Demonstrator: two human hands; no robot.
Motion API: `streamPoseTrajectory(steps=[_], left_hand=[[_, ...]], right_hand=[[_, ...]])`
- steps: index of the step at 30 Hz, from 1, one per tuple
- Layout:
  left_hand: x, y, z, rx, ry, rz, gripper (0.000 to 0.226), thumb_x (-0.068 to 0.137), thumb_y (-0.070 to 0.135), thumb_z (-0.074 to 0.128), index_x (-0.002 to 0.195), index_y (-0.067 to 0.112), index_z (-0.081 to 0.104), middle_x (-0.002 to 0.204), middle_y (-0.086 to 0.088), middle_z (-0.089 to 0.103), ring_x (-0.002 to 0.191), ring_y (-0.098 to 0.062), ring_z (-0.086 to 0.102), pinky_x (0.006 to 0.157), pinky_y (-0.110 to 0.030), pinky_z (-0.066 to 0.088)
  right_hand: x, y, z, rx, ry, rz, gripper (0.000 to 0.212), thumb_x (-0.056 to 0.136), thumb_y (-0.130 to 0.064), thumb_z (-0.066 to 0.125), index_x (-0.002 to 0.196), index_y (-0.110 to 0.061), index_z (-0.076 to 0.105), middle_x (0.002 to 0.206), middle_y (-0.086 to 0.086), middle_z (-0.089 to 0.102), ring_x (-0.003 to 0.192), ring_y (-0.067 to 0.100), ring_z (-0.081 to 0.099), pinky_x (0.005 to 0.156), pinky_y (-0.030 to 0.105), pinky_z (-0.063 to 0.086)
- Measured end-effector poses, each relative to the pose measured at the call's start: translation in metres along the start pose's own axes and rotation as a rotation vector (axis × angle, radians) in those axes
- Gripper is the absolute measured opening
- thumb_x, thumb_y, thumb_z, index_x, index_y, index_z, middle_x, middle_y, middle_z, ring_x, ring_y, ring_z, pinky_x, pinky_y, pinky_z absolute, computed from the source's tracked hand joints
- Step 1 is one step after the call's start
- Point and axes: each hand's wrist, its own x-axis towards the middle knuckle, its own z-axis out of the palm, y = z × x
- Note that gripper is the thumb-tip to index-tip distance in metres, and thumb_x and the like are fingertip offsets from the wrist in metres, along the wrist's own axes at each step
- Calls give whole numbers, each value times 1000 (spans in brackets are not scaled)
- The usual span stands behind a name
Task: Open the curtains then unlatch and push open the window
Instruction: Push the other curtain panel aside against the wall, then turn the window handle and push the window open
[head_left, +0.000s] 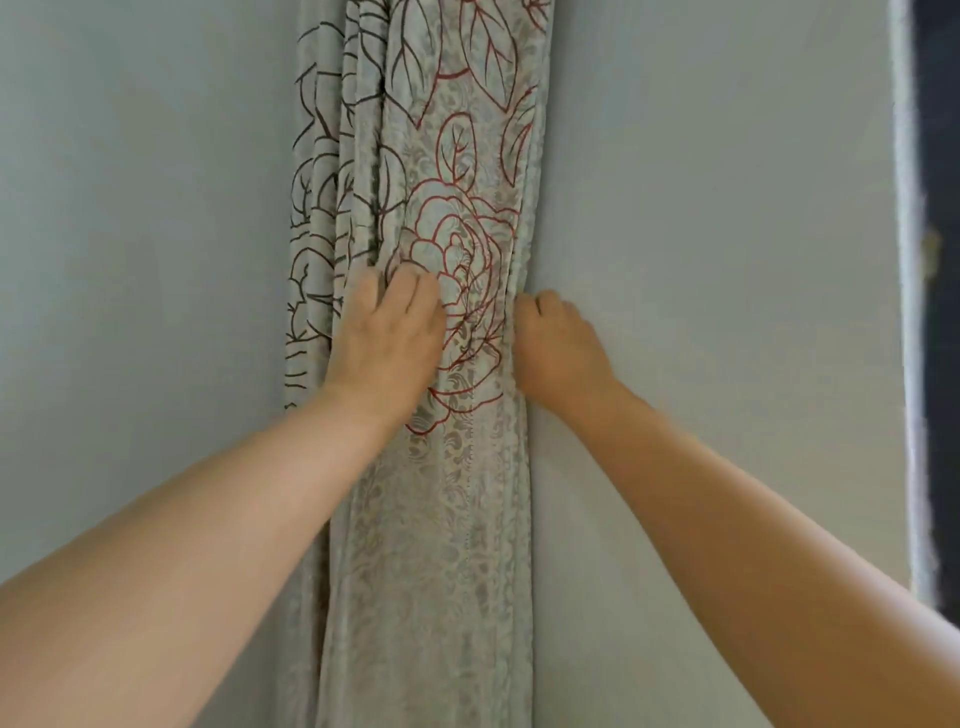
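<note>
Left hand (387, 332) flat on bunched curtain (447, 156); right hand (558, 343) apparently gripping its edge.

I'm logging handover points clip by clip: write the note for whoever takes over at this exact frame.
Left hand: flat, fingers pressed on the front of the curtain.
Right hand: fingers curled around the curtain's right edge.
Curtain: bunched into a narrow column against the wall. A dark opening shows at far right; I cannot tell if it is the window.
Done: curtain looks gathered.
Left: find the window latch, release it, push the window open.
</note>
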Motion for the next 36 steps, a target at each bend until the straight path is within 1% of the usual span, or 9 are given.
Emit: streamPoseTrajectory(steps=[5,11,14,17,20,25,29,33,36], left_hand=[[9,42,-59,-368,-133,-30,25,82,2,37,103,3,51,106,-13,58,104,-32,47,98,-45,29],[40,101,-147,-775,63,-76,11,71,0,55,82,-1,53,84,-22,58,79,-39,54,71,-44,38],[56,133,-199,-938,119,-46,11,60,-8,61,65,-6,51,63,-27,55,57,-42,54,52,-39,40],[69,169,-246,-1056,181,-12,18,64,-6,59,58,-1,43,53,-20,45,49,-34,45,49,-33,29],[82,212,-296,-1144,248,25,16,73,2,52,62,4,41,59,-11,39,56,-26,37,54,-32,28],[105,281,-390,-1258,218,96,18,79,12,46,88,-1,53,77,-15,54,73,-29,52,64,-35,44],[118,345,-474,-1350,199,100,22,82,20,46,95,4,52,95,-17,61,89,-33,57,71,-37,47],[125,373,-503,-1414,185,123,21,84,24,44,98,10,52,101,-13,61,92,-28,57,73,-35,47],[129,383,-519,-1486,189,157,23,85,27,43,99,10,51,102,-12,60,91,-26,56,70,-33,46]], right_hand=[[-38,42,-92,-230,-35,-88,23,79,-1,49,102,1,51,107,23,52,99,38,47,77,42,38],[-113,116,-217,-377,32,-4,25,78,2,53,103,-1,59,115,19,57,111,37,48,95,45,37],[-150,151,-280,-453,-2,52,24,71,7,59,94,3,62,102,25,62,96,40,58,83,50,47],[-181,183,-337,-538,-39,99,23,65,9,63,88,3,63,93,26,64,87,39,61,77,51,50],[-206,220,-394,-658,-68,132,24,73,1,58,97,0,60,104,22,61,100,35,55,89,47,43],[-246,282,-491,-789,-118,225,30,79,-3,53,109,-2,55,116,19,57,112,32,47,98,46,34],[-293,329,-558,-760,-8,191,27,76,3,50,102,4,57,104,24,61,101,39,54,89,45,43],[-311,354,-579,-747,194,122,35,77,-5,35,105,5,55,105,25,60,99,39,56,90,44,44],[-320,376,-591,-774,245,165,33,75,2,41,105,8,54,108,27,59,102,41,55,93,41,40]])
